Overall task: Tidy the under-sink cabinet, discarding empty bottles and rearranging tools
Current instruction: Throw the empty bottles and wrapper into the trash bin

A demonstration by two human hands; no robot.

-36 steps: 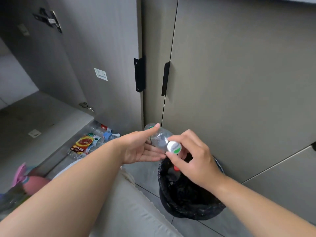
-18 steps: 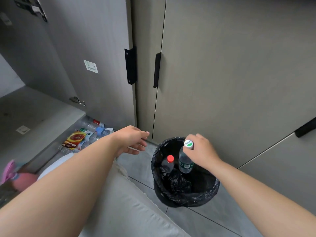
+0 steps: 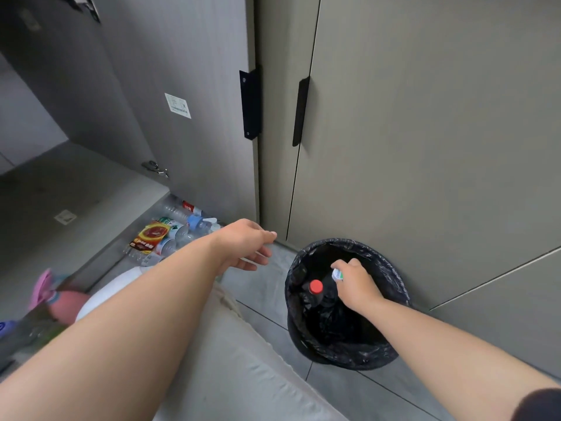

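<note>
The right hand (image 3: 355, 285) pinches the white-and-green cap of a bottle (image 3: 336, 275). The cap's writing is too blurred to read. The hand reaches lower into the black-lined bin (image 3: 394, 281) than half a second ago. Two bottles stand in the bin, and the other is a red-capped bottle (image 3: 315, 287). The left hand (image 3: 246, 247) hovers with fingers relaxed, holding nothing. Perhaps five cabinet bottles (image 3: 179, 230) lie heaped, one orange-labelled.

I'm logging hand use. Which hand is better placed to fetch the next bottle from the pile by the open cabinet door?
Left, probably. The left hand is open, empty and nearest the bottle pile. The right hand is down in the bin, gripping the white-capped bottle.
</note>
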